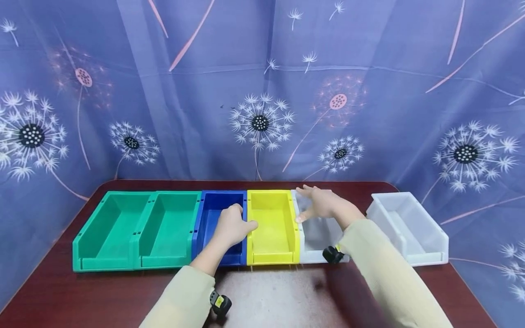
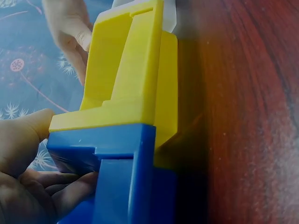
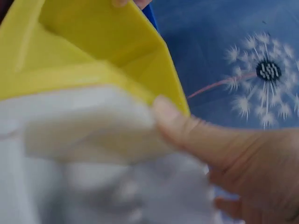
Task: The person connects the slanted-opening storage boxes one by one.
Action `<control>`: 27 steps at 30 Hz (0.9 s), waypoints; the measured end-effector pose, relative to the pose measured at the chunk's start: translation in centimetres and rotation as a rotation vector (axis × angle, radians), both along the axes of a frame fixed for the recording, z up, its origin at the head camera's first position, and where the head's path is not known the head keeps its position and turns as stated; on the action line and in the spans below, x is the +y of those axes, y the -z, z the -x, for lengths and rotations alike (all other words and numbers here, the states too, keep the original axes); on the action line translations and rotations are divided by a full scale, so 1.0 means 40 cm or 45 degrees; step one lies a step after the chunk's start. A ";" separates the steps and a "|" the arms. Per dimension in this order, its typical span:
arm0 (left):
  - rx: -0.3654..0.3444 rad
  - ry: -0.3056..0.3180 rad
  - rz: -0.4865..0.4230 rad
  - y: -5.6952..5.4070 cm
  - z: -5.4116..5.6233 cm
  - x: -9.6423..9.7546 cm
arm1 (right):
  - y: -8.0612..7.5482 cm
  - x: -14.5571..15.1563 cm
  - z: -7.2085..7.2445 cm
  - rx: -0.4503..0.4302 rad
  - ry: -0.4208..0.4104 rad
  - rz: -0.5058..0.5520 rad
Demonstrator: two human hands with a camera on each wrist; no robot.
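My left hand [image 1: 232,226] grips the adjoining side walls of the blue bin [image 2: 117,186] and the yellow bin [image 2: 140,107]. Its curled fingers sit inside the blue bin, with the thumb across on the yellow side. Over the white bin [image 1: 320,240] beside the yellow one, my right hand [image 1: 324,203] is spread. The right thumb touches the rim where white and yellow meet, while the other fingers reach toward the white bin's back edge. Those fingers are partly hidden in the right wrist view.
Two green bins [image 1: 104,263] adjoin the blue bin on the left. Apart from the row, another white bin [image 1: 426,258] stands angled at the right. All rest on a dark red table [image 1: 41,291], with a patterned blue curtain [image 1: 213,136] behind.
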State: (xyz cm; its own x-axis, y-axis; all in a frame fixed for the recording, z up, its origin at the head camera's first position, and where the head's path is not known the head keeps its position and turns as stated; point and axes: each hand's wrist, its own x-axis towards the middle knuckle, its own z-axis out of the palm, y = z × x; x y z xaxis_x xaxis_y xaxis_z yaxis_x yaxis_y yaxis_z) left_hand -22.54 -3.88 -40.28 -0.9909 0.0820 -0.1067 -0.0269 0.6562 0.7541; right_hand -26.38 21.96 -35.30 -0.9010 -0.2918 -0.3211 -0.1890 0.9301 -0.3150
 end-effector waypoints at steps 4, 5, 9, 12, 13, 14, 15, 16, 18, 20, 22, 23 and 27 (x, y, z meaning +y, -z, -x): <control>0.025 -0.031 0.021 0.002 -0.005 -0.007 | 0.042 0.030 -0.021 0.151 -0.034 0.177; 0.028 -0.032 0.019 0.003 -0.007 -0.008 | 0.049 0.038 -0.028 0.183 -0.034 0.194; 0.029 -0.012 -0.014 0.005 -0.014 -0.007 | 0.055 0.075 -0.057 0.249 0.025 0.230; 0.020 -0.017 -0.036 0.006 -0.020 -0.009 | 0.042 0.108 -0.079 0.288 0.064 0.213; 0.022 -0.027 -0.046 0.007 -0.020 -0.009 | 0.037 0.122 -0.083 0.311 0.070 0.197; 0.024 -0.038 -0.047 0.007 -0.019 -0.009 | 0.033 0.136 -0.087 0.339 0.073 0.180; 0.021 -0.046 -0.048 0.008 -0.019 -0.010 | 0.028 0.150 -0.093 0.363 0.078 0.166; 0.016 -0.051 -0.046 0.009 -0.019 -0.011 | 0.024 0.166 -0.100 0.386 0.085 0.153; 0.013 -0.059 -0.046 0.009 -0.019 -0.013 | 0.017 0.198 -0.115 0.426 0.109 0.140; 0.007 -0.061 -0.044 0.007 -0.018 -0.013 | 0.011 0.231 -0.131 0.456 0.138 0.134; 0.004 -0.059 -0.037 0.005 -0.019 -0.011 | 0.005 0.264 -0.147 0.473 0.169 0.130; 0.003 -0.058 -0.034 0.005 -0.019 -0.008 | 0.003 0.280 -0.154 0.491 0.182 0.124; -0.012 -0.074 -0.021 -0.002 -0.030 0.011 | -0.005 0.347 -0.173 0.559 0.212 0.108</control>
State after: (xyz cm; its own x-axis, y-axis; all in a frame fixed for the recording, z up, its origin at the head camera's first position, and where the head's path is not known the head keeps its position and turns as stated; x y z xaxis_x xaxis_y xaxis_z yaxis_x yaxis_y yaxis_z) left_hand -21.35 -3.46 -40.22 -0.9930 0.0261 -0.1150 -0.0717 0.6409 0.7643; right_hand -19.46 35.85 -35.09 -0.9829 -0.1403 0.1192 -0.1714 0.9336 -0.3147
